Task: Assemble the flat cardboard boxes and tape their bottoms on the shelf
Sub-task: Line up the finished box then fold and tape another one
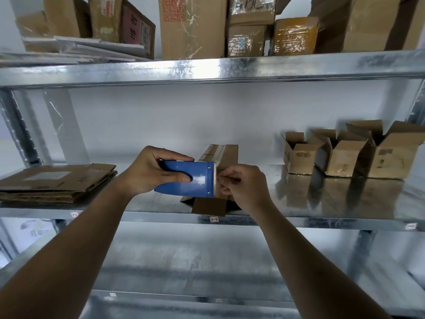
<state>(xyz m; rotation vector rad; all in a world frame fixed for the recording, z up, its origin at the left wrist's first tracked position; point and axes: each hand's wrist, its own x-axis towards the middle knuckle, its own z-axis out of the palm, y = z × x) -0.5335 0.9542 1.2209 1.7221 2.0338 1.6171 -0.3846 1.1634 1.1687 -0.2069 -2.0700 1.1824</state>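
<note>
Head view: the taping step looks to be in hand. The left hand has its fingers curled round a blue tape dispenser, held in the air just in front of the box being worked on. That box stands upside down on the shelf, with tape apparently already along its upturned bottom seam. The right hand pinches at the dispenser's toothed edge, likely picking up the loose tape end, though the tape itself is too faint to see.

Next, I judge, the end must be pulled free and pressed onto the box.

Left of the box lies a stack of flat cardboard, well apart; to its right stand three open boxes, also apart. Bare shelf lies on both sides, the upper shelf well above.
</note>
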